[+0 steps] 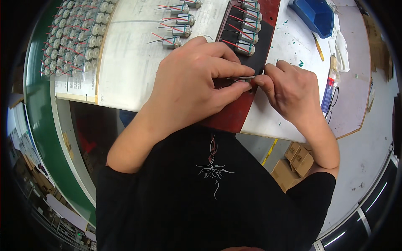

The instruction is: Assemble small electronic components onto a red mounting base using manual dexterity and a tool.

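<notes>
Over the red board (228,118), my left hand (190,79) is closed, its thumb and fingers pinching a small metal motor (246,78). Most of that motor is hidden by the fingers; a silvery edge and some wire show. My right hand (295,90) meets it from the right, thumb and curled forefinger pressed together at its end. Whatever they grip is too small to make out. Just beyond the hands, a row of small motors (249,37) with red and dark wires lies on a black strip. Another row of wired motors (182,30) lies on the white surface to the left.
Many motors with white wheel-like ends (73,37) are packed at the far left. A blue bin (314,16) stands at the back right. Near it lie a yellow stick (319,48), a blue-and-red handled tool (328,94) and glasses (335,97). Cardboard boxes (293,165) sit below the table.
</notes>
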Demonstrator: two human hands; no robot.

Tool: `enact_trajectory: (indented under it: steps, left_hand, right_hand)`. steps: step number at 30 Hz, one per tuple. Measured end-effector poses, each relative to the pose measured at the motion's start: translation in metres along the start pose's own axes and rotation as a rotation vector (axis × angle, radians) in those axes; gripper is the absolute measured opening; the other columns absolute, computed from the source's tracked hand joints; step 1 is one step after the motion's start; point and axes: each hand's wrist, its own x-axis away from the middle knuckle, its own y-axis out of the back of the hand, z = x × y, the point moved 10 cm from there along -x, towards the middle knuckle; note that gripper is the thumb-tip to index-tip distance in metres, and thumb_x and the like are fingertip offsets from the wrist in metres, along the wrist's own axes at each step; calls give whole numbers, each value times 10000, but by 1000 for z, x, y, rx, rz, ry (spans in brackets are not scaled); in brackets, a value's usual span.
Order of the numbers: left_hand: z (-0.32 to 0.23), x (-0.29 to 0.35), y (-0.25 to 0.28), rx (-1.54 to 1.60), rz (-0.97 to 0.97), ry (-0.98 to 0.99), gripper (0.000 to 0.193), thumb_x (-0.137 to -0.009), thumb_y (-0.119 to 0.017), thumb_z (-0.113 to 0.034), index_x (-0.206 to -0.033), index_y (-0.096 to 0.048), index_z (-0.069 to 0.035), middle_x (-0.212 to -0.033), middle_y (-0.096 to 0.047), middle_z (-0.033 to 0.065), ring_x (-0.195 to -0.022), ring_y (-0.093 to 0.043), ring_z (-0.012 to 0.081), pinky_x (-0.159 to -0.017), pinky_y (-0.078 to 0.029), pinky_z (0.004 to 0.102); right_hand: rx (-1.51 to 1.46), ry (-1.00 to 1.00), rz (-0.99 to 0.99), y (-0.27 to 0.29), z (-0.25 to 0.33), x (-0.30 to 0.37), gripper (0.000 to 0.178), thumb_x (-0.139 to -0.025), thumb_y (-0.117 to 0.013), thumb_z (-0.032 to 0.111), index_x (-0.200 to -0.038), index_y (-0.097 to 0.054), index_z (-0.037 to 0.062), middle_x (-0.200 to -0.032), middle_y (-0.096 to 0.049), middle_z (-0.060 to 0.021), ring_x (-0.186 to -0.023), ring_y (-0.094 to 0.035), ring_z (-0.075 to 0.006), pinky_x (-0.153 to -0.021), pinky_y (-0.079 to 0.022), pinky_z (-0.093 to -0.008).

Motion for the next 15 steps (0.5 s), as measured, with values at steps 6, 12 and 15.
enact_trajectory:
  steps: [6, 12, 15]
  left_hand:
    - [2, -1, -3, 59, 54, 1, 238, -766, -859, -130, -1001, -830, -103, -894, -725, 24, -826, -633, 183, -746, -492, 306]
    - [2, -2, -4, 64, 74, -17, 239, -771, -856, -127, -1006, -828, -93, -892, -720, 36, -831, -636, 186, -735, -494, 309]
    - [0, -3, -3, 46, 69, -30, 232, -774, -851, -122, -1004, -829, -98, -892, -717, 32, -828, -636, 192, -732, -497, 312]
  right_hand:
    - [61, 11, 50, -5, -1, -1, 308, -955, -726, 320, -802, -598, 86, -659, -529, -84, -540, -566, -298, -494, -436, -391]
    - [48, 10, 103, -11, -2, -2, 286, -998, -671, 304, -821, -607, 88, -655, -557, -100, -546, -578, -325, -505, -450, -407]
    - [8, 2, 127, -13, -2, -2, 286, -1011, -652, 292, -821, -607, 83, -649, -568, -112, -556, -585, -338, -510, -454, -418]
